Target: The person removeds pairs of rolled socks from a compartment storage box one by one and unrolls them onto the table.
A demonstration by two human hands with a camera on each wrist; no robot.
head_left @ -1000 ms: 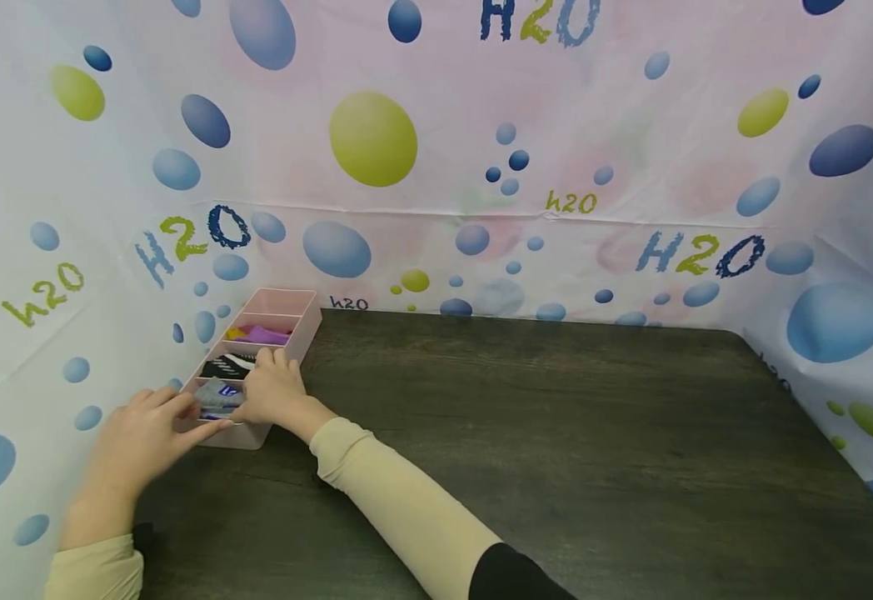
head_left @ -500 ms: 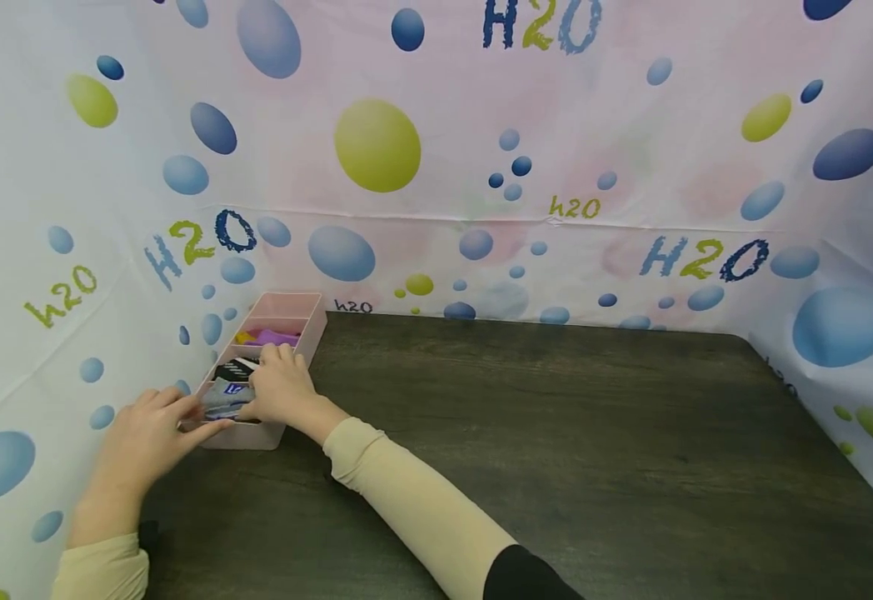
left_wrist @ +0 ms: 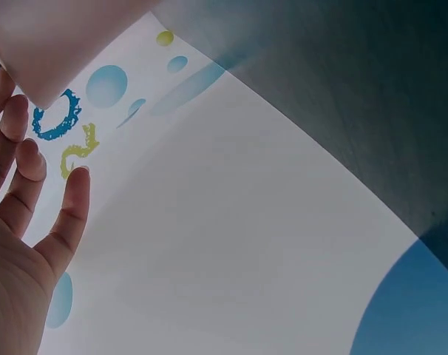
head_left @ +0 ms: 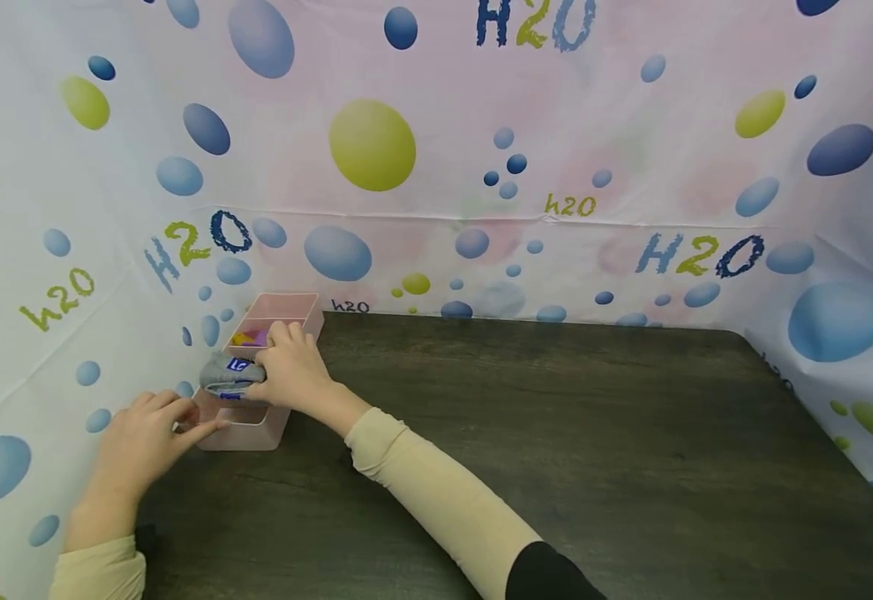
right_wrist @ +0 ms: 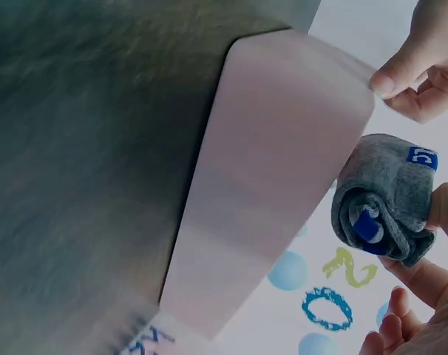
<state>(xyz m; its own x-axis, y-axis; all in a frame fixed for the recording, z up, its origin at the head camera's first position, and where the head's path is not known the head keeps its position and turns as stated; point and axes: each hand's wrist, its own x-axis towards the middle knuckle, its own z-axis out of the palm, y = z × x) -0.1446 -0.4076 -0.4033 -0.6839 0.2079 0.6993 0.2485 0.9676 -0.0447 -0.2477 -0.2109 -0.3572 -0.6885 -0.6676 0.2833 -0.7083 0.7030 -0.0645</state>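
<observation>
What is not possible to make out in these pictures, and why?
Head view: part of the purple item, behind the right hand.
Head view: what lies directly behind the grey roll, which blocks it.
Right wrist view: inside of the pink box, hidden by its wall.
Left wrist view: most of that box, cut off at the top.

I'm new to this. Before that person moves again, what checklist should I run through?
Rolled grey sock gripped: ok, the right hand pinches it.
Sock lifted: ok, it is above the rim of the pink box.
Box steadied: ok, the left hand holds its near left corner.
Purple item and yellow item inside the box: ok.
Compartment directly behind the nearest one: cannot tell, the sock and right hand hide it.
</observation>
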